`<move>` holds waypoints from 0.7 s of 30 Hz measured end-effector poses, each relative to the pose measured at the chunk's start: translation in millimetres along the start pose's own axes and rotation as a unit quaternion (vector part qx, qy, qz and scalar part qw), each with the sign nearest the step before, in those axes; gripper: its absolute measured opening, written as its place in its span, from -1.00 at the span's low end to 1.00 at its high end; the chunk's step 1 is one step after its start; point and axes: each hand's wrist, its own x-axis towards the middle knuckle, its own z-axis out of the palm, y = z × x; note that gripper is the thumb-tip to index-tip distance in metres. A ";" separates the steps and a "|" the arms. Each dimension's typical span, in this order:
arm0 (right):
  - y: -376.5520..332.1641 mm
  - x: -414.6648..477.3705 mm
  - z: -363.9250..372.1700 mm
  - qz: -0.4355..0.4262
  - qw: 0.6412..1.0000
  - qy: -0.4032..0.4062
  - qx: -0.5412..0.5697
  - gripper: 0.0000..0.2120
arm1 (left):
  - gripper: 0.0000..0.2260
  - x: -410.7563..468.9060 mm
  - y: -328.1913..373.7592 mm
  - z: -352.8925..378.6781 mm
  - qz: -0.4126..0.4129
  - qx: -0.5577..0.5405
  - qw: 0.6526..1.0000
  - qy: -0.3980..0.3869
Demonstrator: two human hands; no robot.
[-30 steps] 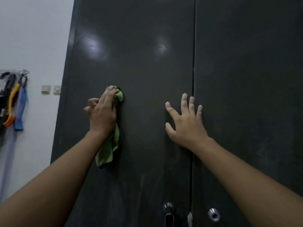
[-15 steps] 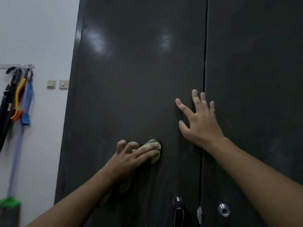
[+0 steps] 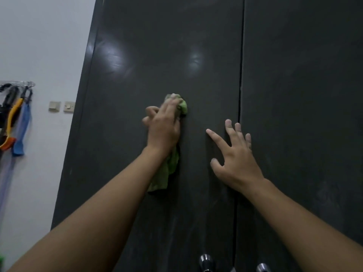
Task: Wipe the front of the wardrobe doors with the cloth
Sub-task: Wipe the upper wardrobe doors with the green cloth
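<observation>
The left hand (image 3: 163, 132), fingers partly curled, grips a crumpled soft green cloth (image 3: 171, 167) against the glossy dark left wardrobe door (image 3: 157, 55), right hand (image 3: 236, 163) splayed flat beside the seam.

- The left arm (image 3: 88, 222), bare, reaches up and forward from the lower left, with the wrist straight.
- The left grip (image 3: 163, 128) shows its back. Its long fingers lie over the bunched cloth (image 3: 170, 169) it holds, two outer fingers are curled, and the thumb is hidden.
- The right arm (image 3: 304, 222), bare, extends from the lower right.
- The right grip (image 3: 235, 160) has its fingers straight and spread, laid flat against the wardrobe doors (image 3: 294, 95).
</observation>
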 end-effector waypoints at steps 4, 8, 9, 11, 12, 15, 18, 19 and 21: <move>4.8 0.8 -7.7 0.016 0.994 0.001 0.106 -0.29 | -0.59 -37.3 38.1 10.6 0.084 0.008 0.994 -0.072; 8.5 1.5 -24.9 0.029 0.990 -0.038 0.134 -0.31 | -0.54 -91.1 50.6 13.1 0.163 0.007 0.974 -0.155; 8.4 2.0 -28.9 0.033 0.990 -0.051 0.130 -0.33 | -0.52 -103.8 50.6 11.9 0.184 0.029 0.968 -0.170; 7.0 3.1 -36.3 0.043 0.989 -0.081 0.115 -0.31 | -0.52 -129.9 48.5 11.9 0.243 0.077 0.948 -0.193; 5.7 3.4 -39.8 0.047 0.989 -0.097 0.101 -0.29 | -0.54 -144.8 48.4 11.4 0.281 0.091 0.932 -0.209; 3.8 -0.5 -47.5 0.053 0.985 -0.159 0.045 -0.20 | -0.58 -183.3 38.4 9.2 0.382 0.095 0.887 -0.242; 4.4 -14.2 -51.7 0.047 0.974 -0.220 0.025 -0.14 | -0.56 -202.2 23.1 0.6 0.433 0.111 0.852 -0.271; 5.3 -19.6 -52.0 0.043 0.971 -0.234 0.016 -0.12 | -0.58 -204.1 17.7 -5.0 0.444 0.113 0.847 -0.269; 7.4 -29.7 -51.4 0.036 0.967 -0.252 0.002 -0.10 | -0.61 -202.9 4.2 -14.9 0.468 0.116 0.837 -0.258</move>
